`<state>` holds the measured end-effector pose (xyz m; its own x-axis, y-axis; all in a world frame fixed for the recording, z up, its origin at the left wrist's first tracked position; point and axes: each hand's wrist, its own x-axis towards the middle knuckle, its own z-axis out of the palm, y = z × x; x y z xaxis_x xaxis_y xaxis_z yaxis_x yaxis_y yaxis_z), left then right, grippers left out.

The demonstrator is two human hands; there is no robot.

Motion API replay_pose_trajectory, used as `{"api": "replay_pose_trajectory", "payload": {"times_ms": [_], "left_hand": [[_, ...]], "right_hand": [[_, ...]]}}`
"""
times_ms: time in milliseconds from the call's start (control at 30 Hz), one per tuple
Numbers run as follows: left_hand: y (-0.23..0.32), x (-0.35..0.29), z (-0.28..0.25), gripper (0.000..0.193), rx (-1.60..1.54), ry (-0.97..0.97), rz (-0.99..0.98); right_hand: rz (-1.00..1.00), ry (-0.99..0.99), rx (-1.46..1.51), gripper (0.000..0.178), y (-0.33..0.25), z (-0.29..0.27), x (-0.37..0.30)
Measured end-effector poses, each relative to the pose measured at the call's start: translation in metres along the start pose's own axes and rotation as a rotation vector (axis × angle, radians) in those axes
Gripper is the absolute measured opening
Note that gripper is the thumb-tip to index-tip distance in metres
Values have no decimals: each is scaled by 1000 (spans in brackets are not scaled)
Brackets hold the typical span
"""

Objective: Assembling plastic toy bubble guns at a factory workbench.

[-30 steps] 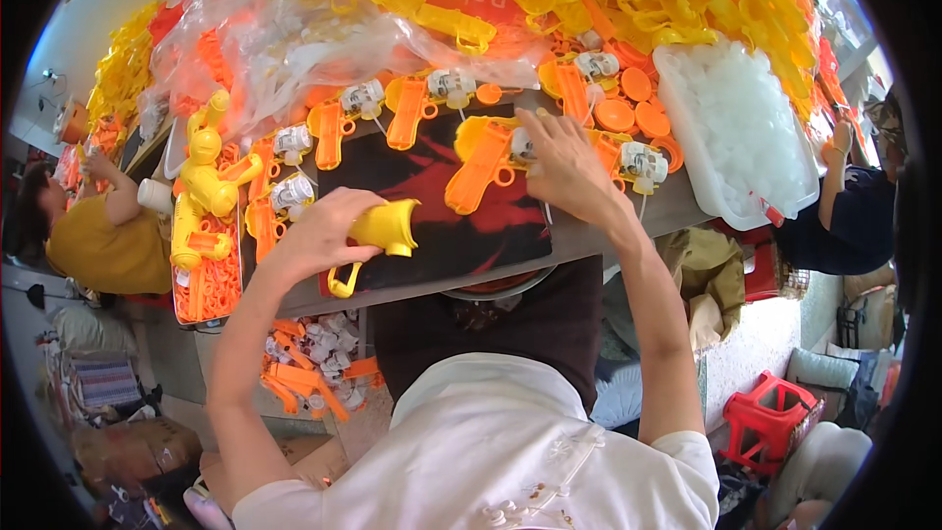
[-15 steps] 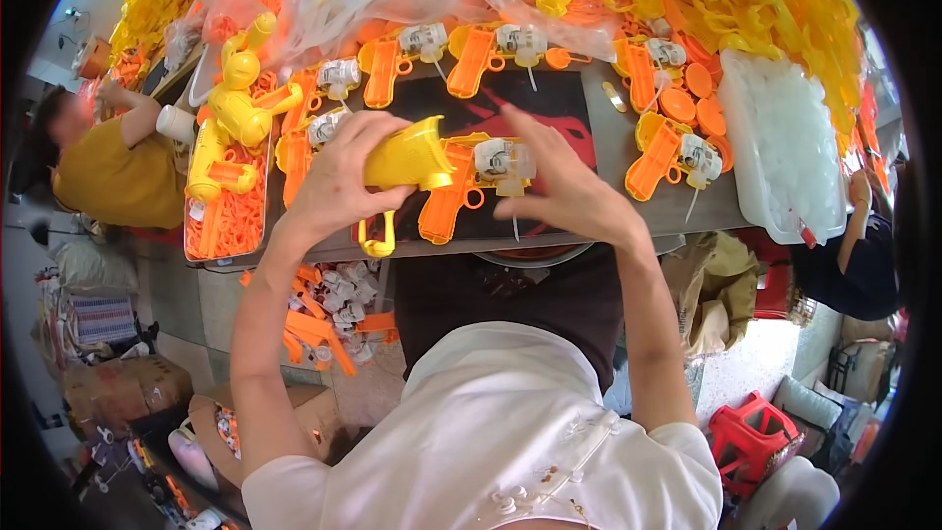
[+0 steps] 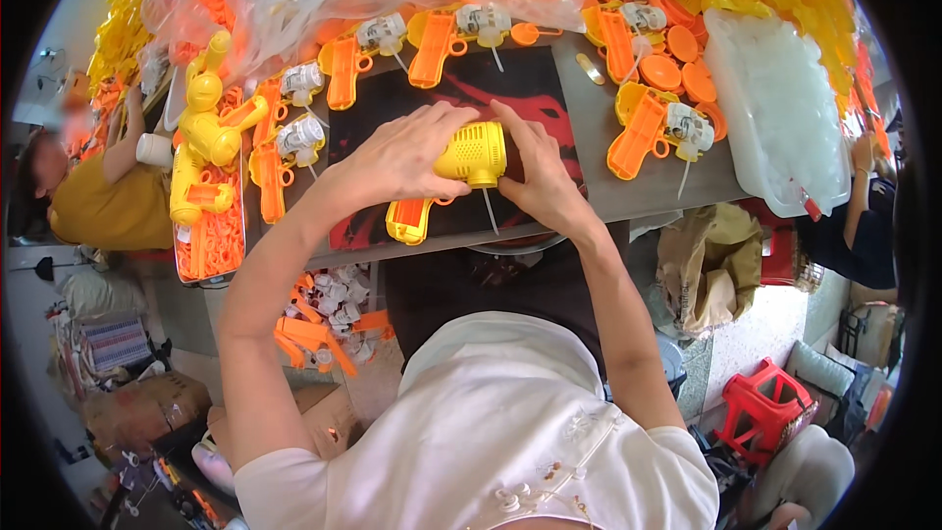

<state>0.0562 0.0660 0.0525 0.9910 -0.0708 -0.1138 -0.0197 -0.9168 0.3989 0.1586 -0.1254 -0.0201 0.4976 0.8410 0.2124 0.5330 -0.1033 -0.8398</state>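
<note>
In front of me on the bench lies a toy gun with a rounded yellow shell (image 3: 475, 152) over its white motor part and a yellow-edged orange handle (image 3: 408, 220) below. My left hand (image 3: 404, 155) is closed on the rear of the shell, hiding that part. At the front end, my right hand (image 3: 538, 169) curls its thumb and fingers around the shell. A thin pale wire hangs below it. Several open orange gun halves with clear-and-white motors, such as this gun half (image 3: 432, 47), lie behind and to both sides.
Finished-looking yellow toy guns (image 3: 208, 128) lie over a tray of orange parts (image 3: 208, 250) at left. Orange discs (image 3: 659, 73) and a white bin of translucent parts (image 3: 780, 123) are at right. Yellow parts heap at the back. A red stool (image 3: 760, 410) stands on the floor. Other people sit on both sides.
My left hand has carried the yellow shell rightward onto the orange gun half, covering its motor. My right hand has closed in around the shell's front. The view has shifted slightly.
</note>
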Motion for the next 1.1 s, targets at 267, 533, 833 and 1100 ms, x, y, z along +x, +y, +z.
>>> {"api": "replay_pose_trajectory", "payload": {"times_ms": [267, 533, 833, 1100], "left_hand": [[5, 4, -14, 64, -75, -73, -10], [23, 9, -19, 61, -35, -139, -94], [29, 9, -22, 62, -79, -182, -130], [33, 8, -18, 57, -14, -123, -141]], "right_hand": [[-26, 10, 22, 85, 3, -1, 0], [-43, 41, 34, 82, 1, -1, -1], [-55, 46, 26, 83, 1, -1, -1], [-64, 42, 25, 82, 2, -1, 0]]}}
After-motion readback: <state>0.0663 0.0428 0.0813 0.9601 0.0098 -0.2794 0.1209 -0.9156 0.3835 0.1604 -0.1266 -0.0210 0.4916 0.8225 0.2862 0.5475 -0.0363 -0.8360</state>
